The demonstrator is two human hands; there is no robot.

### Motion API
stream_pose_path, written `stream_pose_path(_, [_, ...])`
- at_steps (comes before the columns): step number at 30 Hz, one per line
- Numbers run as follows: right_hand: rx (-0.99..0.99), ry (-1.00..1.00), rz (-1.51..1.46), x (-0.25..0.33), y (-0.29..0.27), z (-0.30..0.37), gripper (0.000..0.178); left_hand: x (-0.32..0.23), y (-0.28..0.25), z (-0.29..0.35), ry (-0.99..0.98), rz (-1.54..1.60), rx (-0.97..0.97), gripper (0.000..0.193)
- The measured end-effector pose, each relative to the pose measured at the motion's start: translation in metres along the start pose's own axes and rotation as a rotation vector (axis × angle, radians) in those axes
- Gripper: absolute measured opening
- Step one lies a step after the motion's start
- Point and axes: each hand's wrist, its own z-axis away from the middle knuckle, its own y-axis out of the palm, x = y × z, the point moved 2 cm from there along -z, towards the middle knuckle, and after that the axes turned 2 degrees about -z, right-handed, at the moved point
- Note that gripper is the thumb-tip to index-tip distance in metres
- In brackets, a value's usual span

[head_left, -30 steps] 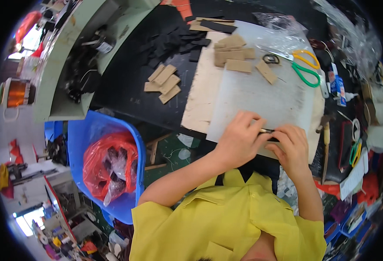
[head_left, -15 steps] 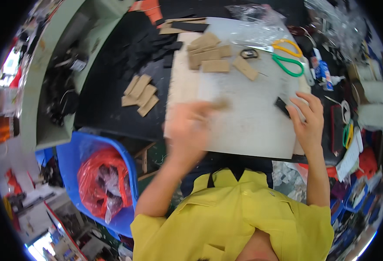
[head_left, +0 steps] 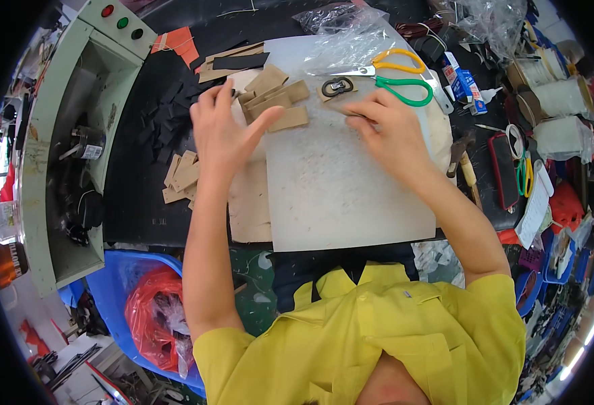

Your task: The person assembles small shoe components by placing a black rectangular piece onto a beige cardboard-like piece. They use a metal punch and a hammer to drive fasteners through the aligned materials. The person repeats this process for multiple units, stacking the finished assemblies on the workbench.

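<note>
My left hand is open, thumb and fingers apart, over the left edge of a pile of flat brown pieces. A bit of something dark shows by its fingertips. To the right, my right hand is closed in a pinch above the pale work sheet. What it pinches is thin and blurred, so I cannot make it out. Just beyond these fingers lies a small black oval object on a brown piece. Scissors with one yellow and one green handle lie behind my right hand.
Black strips and more brown pieces lie at the left. Clear plastic is at the back. A blue-and-white box, a hammer and a dark red phone-like case lie right. A blue tub stands below left.
My left hand has moved up and left to the brown pile and spread its fingers. My right hand has moved left toward the black oval object. The black piece near it no longer shows there.
</note>
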Motion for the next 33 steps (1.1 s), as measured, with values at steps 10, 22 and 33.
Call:
stream_pose_path(10, [-0.023, 0.000, 0.022, -0.014, -0.050, 0.051, 0.015, -0.043, 0.002, 0.003, 0.002, 0.219, 0.160, 0.061])
stream_pose_path(22, [-0.156, 0.101, 0.058, -0.011, -0.076, 0.074, 0.013, -0.044, -0.023, 0.019, 0.063, 0.370, 0.165, 0.056])
stream_pose_path(33, [0.212, -0.295, -0.039, 0.027, -0.024, 0.122, 0.027, -0.077, -0.006, 0.041, 0.268, 0.405, 0.144, 0.017])
